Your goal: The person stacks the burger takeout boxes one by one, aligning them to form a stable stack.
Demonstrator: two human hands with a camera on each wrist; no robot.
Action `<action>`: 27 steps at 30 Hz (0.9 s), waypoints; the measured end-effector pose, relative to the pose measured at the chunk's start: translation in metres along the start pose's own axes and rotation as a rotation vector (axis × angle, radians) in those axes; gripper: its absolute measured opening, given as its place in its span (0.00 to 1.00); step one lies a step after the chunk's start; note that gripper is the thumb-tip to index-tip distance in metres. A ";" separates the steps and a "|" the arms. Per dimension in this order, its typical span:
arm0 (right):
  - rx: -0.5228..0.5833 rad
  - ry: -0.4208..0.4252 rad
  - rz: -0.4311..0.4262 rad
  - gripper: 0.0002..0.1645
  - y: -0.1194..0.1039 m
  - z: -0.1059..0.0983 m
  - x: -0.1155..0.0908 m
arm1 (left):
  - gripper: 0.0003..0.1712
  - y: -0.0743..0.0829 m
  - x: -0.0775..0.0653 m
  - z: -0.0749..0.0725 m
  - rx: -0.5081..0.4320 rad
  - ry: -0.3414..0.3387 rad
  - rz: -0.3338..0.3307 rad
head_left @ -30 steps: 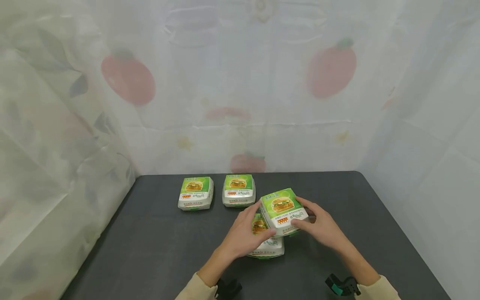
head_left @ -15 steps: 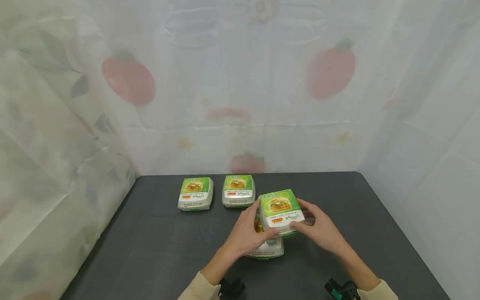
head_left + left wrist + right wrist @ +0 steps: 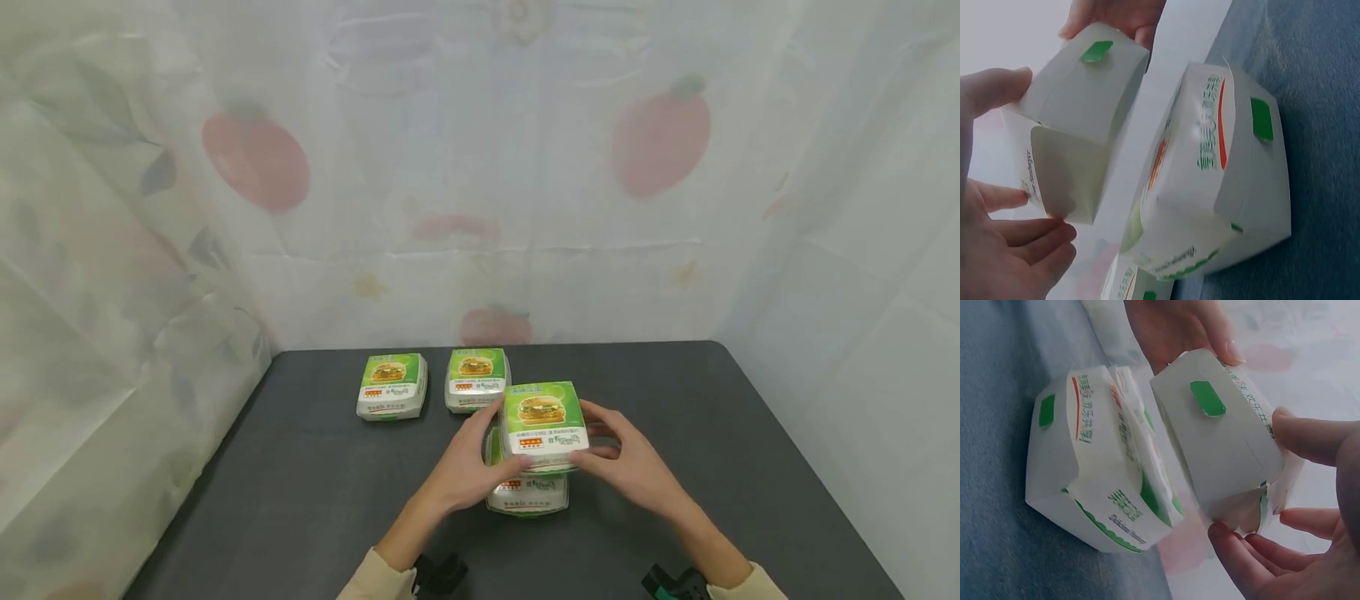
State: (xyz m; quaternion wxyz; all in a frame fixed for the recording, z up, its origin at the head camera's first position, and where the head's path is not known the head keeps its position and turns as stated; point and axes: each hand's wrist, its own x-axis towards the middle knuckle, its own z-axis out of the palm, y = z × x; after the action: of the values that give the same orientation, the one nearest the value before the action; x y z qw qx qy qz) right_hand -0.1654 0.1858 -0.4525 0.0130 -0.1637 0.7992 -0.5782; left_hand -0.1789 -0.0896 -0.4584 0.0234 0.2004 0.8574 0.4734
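Note:
Both hands hold a green-and-white burger box (image 3: 543,421) between them, its burger picture facing up. My left hand (image 3: 467,468) grips its left side, thumb at the front corner. On the opposite side, the fingers and thumb of my right hand (image 3: 632,463) pinch the right edge. A second burger box (image 3: 527,498) sits on the table directly under the held one, partly hidden by it and my left hand. Both wrist views show a gap between the raised box (image 3: 1216,431) and the lower box (image 3: 1204,162), and the raised box's green front tab.
Two more burger boxes, one at the left (image 3: 392,387) and one nearer the middle (image 3: 477,379), stand along the back of the dark table (image 3: 315,500). A pale curtain (image 3: 480,167) with fruit prints hangs behind, and sheets hang at both sides.
The held box has moved left and turned from a slant to nearly square above the lower box. Both hands have shifted left with it. The back boxes have not moved.

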 end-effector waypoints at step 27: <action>0.125 -0.049 0.017 0.51 0.013 0.026 -0.007 | 0.52 -0.033 -0.018 -0.005 -0.056 -0.023 0.042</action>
State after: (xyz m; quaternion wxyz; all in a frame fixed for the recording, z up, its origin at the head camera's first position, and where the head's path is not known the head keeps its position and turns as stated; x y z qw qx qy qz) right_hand -0.1570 0.1673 -0.4748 0.0478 -0.1696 0.7623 -0.6228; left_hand -0.1739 -0.1160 -0.4850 0.0287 0.2232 0.8391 0.4953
